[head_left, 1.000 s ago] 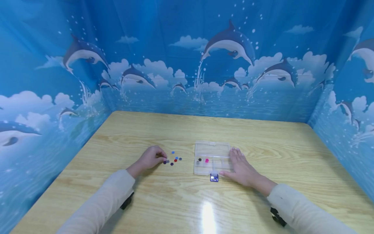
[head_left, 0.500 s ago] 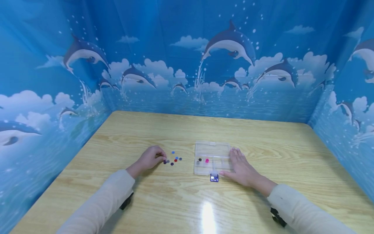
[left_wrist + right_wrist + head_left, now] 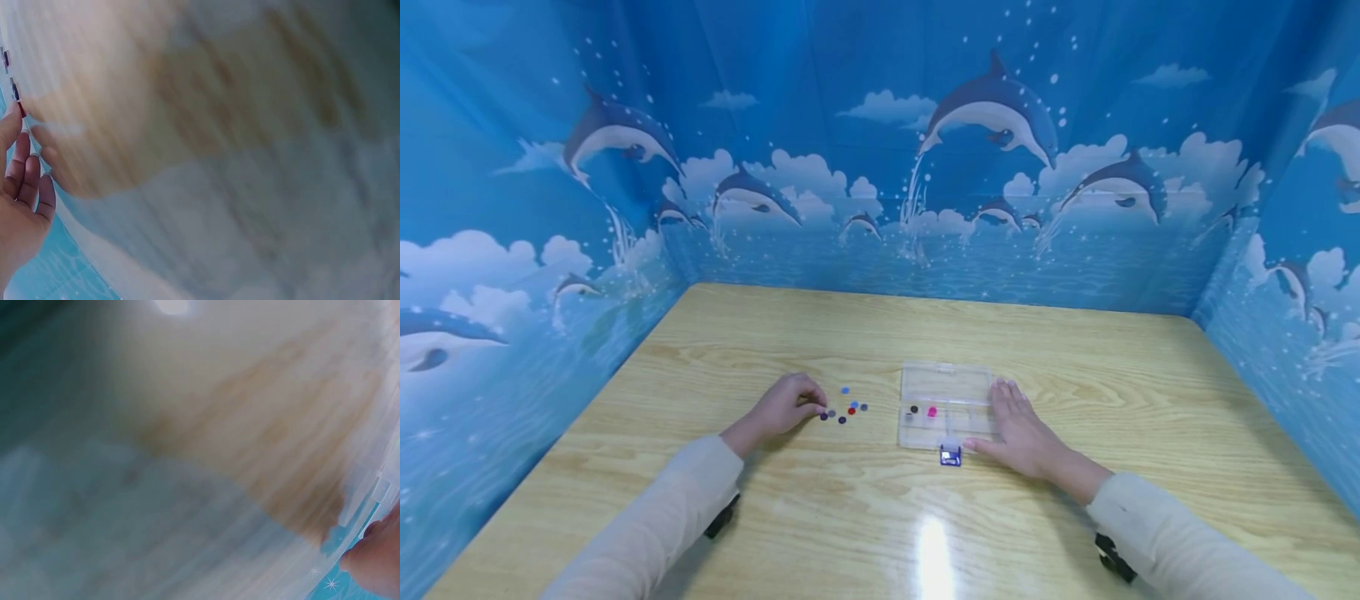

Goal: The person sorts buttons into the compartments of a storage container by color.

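Observation:
In the head view a clear plastic compartment box (image 3: 922,437) lies on the table with its lid (image 3: 946,383) folded back. Inside sit a dark disc (image 3: 913,409) and a bright pink piece (image 3: 932,412). My right hand (image 3: 1021,429) rests with straight fingers along the box's right side, thumb at its front corner. To the box's left several small button-like discs lie scattered, among them a red disc (image 3: 852,411) and a blue disc (image 3: 846,390). My left hand (image 3: 781,406) rests loosely curled at their left edge, fingertips close to a dark disc (image 3: 823,417).
A small blue-framed piece (image 3: 951,456) is at the box's front edge. The wood-grain table (image 3: 820,517) reaches back to a blue dolphin-print curtain (image 3: 790,242), which also rises on both sides. Both wrist views show mostly blurred table surface.

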Tool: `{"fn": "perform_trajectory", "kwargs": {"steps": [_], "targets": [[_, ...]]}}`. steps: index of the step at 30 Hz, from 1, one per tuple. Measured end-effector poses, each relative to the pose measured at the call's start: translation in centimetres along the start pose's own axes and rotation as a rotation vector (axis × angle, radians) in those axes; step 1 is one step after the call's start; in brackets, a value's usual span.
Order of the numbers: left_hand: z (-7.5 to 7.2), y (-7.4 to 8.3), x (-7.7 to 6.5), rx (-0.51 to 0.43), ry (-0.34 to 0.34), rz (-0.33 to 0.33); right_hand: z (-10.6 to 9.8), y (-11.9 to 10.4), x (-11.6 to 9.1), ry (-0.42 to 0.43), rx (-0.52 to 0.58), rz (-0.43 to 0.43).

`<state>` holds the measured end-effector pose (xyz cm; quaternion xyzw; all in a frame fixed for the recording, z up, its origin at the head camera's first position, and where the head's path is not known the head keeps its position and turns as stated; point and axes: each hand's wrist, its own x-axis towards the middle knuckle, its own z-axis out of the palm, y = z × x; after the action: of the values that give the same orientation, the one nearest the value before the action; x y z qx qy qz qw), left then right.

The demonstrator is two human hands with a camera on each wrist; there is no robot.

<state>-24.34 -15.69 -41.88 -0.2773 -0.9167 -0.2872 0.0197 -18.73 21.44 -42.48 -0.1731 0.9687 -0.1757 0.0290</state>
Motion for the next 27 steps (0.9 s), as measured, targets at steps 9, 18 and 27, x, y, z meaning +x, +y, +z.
{"fn": "perform_trajectory", "kwargs": {"steps": [9,18,27], "targets": [[-0.01,0.19,-0.12,0.051,0.008,-0.01,0.21,0.21,0.06,0.009,-0.007,-0.005],[-0.02,0.37,-0.18,0.133,-0.006,-0.039,0.22,0.29,0.06,0.005,-0.005,-0.002],[-0.15,0.32,-0.15,0.122,-0.026,-0.087,0.18,0.28,0.07,0.005,-0.007,-0.003]]}}
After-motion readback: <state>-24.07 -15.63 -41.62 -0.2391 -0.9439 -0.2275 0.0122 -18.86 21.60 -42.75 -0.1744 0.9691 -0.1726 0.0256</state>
